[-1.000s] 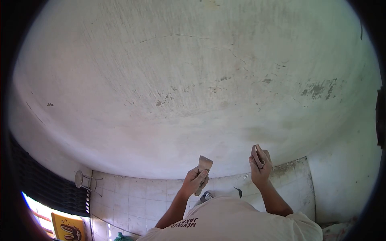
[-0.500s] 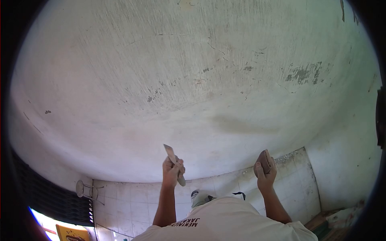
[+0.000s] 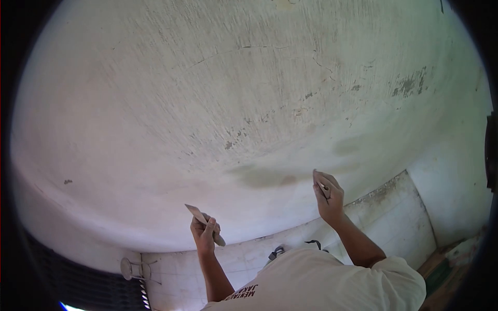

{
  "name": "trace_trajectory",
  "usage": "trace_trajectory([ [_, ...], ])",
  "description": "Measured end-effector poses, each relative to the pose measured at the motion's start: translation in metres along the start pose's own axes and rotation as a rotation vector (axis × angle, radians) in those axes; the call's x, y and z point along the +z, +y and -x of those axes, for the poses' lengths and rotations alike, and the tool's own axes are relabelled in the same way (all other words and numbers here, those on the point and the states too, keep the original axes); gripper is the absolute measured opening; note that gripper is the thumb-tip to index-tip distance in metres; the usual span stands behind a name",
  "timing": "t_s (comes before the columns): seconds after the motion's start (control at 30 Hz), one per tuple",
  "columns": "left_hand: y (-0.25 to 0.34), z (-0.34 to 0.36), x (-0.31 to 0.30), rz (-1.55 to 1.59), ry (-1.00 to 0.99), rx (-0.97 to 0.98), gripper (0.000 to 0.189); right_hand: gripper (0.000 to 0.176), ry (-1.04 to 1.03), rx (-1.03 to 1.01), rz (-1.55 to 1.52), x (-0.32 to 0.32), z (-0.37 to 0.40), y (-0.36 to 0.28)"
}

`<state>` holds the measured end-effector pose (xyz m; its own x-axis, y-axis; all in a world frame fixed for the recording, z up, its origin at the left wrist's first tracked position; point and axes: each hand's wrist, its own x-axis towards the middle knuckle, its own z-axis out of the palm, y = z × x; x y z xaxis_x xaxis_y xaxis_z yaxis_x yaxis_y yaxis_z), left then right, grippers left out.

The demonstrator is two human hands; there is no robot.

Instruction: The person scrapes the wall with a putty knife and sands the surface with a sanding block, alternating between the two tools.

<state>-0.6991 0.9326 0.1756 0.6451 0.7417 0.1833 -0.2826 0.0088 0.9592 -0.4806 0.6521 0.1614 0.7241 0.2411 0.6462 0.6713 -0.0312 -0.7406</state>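
Note:
My left hand (image 3: 204, 234) is closed around a putty knife (image 3: 194, 211), with the pale blade pointing up and left and the handle end coming out below the fingers. My right hand (image 3: 332, 199) is raised and wrapped round a folded piece of sandpaper (image 3: 315, 179), which shows nearly edge-on. Its fingertips are close to the whitish wall (image 3: 155, 124), beside a shadow. The upper wall has rough streaks, thin cracks and grey patches (image 3: 410, 85) of missing paint.
White tiles (image 3: 176, 267) run below the painted wall. A small round stool (image 3: 127, 268) stands at the lower left beside a dark slatted panel (image 3: 78, 269). Various items (image 3: 461, 254) lie in the lower right corner. A dark object (image 3: 490, 153) sits at the right edge.
My right hand has risen toward the wall and turned, so the sandpaper shows edge-on. My left hand sits further left and lower with the putty knife. The view has shifted and tilted.

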Motion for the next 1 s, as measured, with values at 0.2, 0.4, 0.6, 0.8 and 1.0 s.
trace_trajectory([
  [0.2,0.006,-0.051,-0.053,0.012,-0.078,0.102,0.019,0.043,0.098,-0.074,0.155,0.052,-0.019,-0.017],
  [0.4,-0.003,-0.105,-0.074,-0.035,-0.154,0.143,0.029,0.055,0.302,-0.126,0.273,0.091,-0.034,-0.007],
  [0.6,-0.015,-0.115,-0.08,-0.081,-0.263,0.147,0.032,0.069,0.321,-0.09,0.341,0.138,-0.03,-0.021],
  [0.8,-0.014,-0.114,-0.084,-0.078,-0.268,0.104,0.036,0.076,0.15,-0.221,0.556,0.154,-0.015,-0.012],
  [1.0,-0.009,-0.113,-0.082,-0.073,-0.285,0.095,0.037,0.069,0.305,-0.185,0.595,0.141,-0.026,-0.005],
])
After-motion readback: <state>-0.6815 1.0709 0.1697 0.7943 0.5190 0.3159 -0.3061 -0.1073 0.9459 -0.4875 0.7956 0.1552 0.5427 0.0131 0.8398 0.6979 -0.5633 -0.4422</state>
